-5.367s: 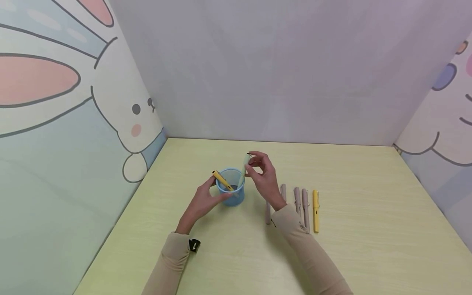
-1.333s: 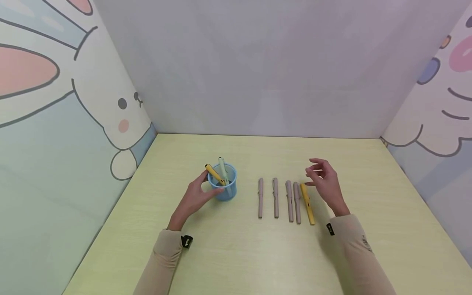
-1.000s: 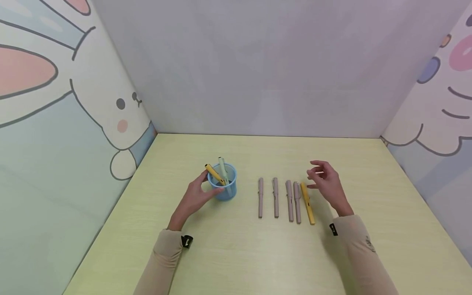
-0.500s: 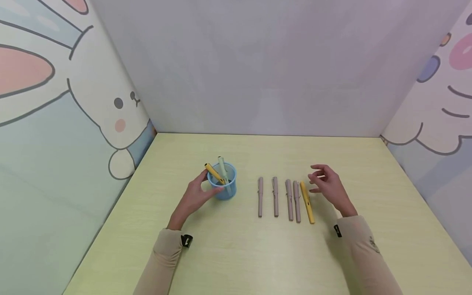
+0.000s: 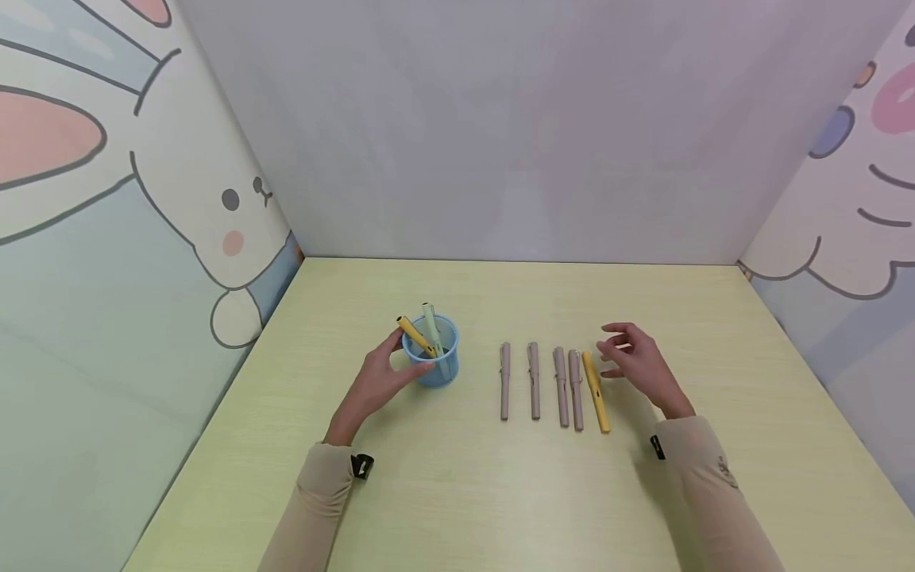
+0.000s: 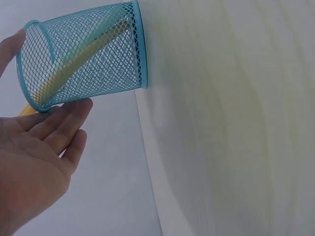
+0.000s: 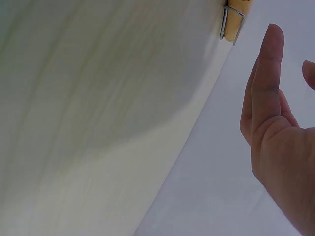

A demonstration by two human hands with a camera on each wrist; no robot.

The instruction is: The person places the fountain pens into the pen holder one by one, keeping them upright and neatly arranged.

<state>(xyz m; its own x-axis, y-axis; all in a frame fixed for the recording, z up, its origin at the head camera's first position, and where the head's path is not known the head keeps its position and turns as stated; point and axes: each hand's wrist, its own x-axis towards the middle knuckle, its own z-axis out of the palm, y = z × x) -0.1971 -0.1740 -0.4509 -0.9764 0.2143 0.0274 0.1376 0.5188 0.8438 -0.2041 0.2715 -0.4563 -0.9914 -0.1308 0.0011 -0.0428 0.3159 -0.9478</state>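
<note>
My left hand holds a blue mesh pen cup near its rim, thumb on one side and fingers on the other. Inside the cup lean a yellow pen and a pale green pen; both show through the mesh in the left wrist view. My right hand hovers beside another yellow pen on the table, its fingers loosely bent and holding nothing. In the right wrist view, that pen's clip end appears beyond the fingertips, apart from them.
Several greyish-mauve pens lie side by side left of the yellow pen, the leftmost pen being nearest the cup. A pale wooden table carries everything. A plain back wall and cartoon-printed side walls enclose it.
Since the oldest frame, the pale green pen has been let go in the cup. My right hand moved right, then slightly nearer me; the table's yellow pen now slants closer to the mauve ones.
</note>
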